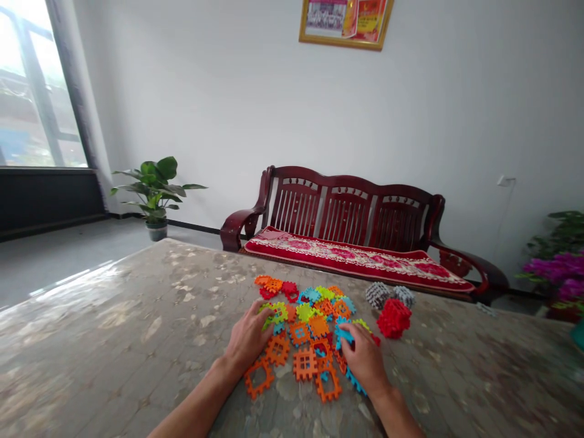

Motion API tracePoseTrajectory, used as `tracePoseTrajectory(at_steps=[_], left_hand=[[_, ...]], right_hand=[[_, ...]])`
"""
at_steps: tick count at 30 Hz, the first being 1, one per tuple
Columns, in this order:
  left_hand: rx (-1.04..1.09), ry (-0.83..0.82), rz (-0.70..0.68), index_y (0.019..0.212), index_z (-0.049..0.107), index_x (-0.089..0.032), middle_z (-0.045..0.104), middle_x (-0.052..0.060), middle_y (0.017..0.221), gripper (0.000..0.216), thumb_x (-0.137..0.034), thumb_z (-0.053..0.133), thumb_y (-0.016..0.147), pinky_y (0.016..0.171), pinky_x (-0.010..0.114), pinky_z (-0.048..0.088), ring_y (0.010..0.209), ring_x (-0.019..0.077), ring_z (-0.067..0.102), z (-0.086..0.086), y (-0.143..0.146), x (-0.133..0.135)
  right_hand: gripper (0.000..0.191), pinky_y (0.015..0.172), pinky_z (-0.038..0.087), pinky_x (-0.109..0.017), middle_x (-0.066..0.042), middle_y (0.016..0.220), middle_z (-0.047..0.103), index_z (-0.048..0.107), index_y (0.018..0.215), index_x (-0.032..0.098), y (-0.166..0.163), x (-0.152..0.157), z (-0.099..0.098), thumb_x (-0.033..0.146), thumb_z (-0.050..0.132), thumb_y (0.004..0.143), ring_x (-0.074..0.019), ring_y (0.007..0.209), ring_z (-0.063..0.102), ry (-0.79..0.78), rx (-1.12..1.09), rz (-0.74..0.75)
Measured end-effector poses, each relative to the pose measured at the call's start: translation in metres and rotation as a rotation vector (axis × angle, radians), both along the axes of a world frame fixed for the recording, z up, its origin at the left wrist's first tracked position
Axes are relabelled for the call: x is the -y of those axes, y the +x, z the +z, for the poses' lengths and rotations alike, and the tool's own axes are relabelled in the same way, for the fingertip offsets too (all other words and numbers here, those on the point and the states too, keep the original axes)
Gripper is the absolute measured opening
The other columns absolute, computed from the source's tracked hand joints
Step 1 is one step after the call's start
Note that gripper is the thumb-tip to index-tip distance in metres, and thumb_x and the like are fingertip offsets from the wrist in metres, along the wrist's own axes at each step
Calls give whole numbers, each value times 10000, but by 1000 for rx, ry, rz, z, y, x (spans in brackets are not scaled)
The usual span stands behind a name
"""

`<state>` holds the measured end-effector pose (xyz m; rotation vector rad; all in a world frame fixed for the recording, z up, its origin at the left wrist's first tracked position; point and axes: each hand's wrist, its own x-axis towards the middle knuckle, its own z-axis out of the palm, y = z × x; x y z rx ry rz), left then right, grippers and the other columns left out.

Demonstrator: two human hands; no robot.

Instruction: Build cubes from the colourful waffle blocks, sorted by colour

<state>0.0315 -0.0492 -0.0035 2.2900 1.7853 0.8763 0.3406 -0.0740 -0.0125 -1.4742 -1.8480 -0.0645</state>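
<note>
The toothed plastic tiles, heaped mid-surface, look light, stiff and snaggy (best pinched by their edges), the left hand resting spread-fingered on a green one, the right hand curled over blue pieces.

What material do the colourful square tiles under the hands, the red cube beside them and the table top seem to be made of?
Colourful tiles: probably moulded plastic, judging by bright uniform colours, toothed edges and cut-out centres. Red cube: seemingly the same plastic, built from similar toothed pieces. Table top: stone-like mottled pattern with a glossy finish that reflects window light; real stone or printed covering cannot be told.
</note>
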Motion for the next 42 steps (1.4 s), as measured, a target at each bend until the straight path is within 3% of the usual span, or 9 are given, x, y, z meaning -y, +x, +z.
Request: tracePoseTrajectory(at_steps=[10,14,18,22,25,30,33,37,42], left_hand=[[174,141,78,991,708,-262,591,52,1239,216,-321,539,869,897,316,553,980,167,674,16,-1,-3],[227,172,51,958,715,-250,613,49,1179,198,-312,565,845,887,301,548,991,169,665,28,9,-16],[271,79,79,962,723,-227,632,53,1128,213,-302,564,841,835,295,555,894,154,672,38,23,-42],[246,12,102,1124,688,-217,591,96,1259,369,-388,649,799,961,383,517,1118,232,618,34,26,-56],[131,37,122,1281,603,-248,494,121,1418,553,-450,683,772,1077,520,411,1312,314,474,25,22,-45],[10,49,-192,1292,592,-312,547,75,1383,497,-432,645,813,1097,473,404,1300,273,474,14,26,5],[-81,-10,-316,1344,549,-341,503,74,1451,687,-502,734,702,1097,490,396,1317,306,462,12,39,34],[-228,-113,-354,1437,464,-339,390,131,1552,969,-669,757,574,1149,606,270,1416,395,340,6,55,49],[-244,-112,-281,1438,477,-318,382,151,1562,836,-693,646,710,1165,615,225,1437,376,322,-2,65,46]], right_hand=[[284,888,519,-345,-63,1059,737,702,1016,243,-3,1,15,282,470,857,-221,1004,674,-86,-186,-28],[284,880,526,-366,-47,1015,756,718,985,247,-9,-18,21,295,499,809,-233,963,694,-169,-269,-13],[325,875,535,-371,-62,1002,760,724,990,203,-15,-46,28,270,491,774,-233,942,700,-180,-349,19],[367,923,519,-377,-74,1053,745,722,1014,185,-15,-58,30,202,495,725,-226,1000,681,-154,-348,15],[349,1033,451,-415,-98,1160,704,723,1018,194,-13,-45,24,189,505,745,-245,1155,613,-77,-276,-33],[334,903,506,-347,-74,1116,713,684,1127,233,-32,-11,14,242,448,891,-213,1002,664,-114,-73,-51],[334,907,473,-351,-88,1110,717,652,1202,244,-51,-1,14,275,464,928,-235,1040,650,-130,117,-96],[315,899,438,-392,-107,1063,724,644,1207,257,-67,3,16,345,513,934,-275,1030,635,-166,311,-175],[325,903,425,-412,-111,1092,697,628,1226,254,-72,7,15,297,537,917,-287,1053,602,-167,338,-117]])
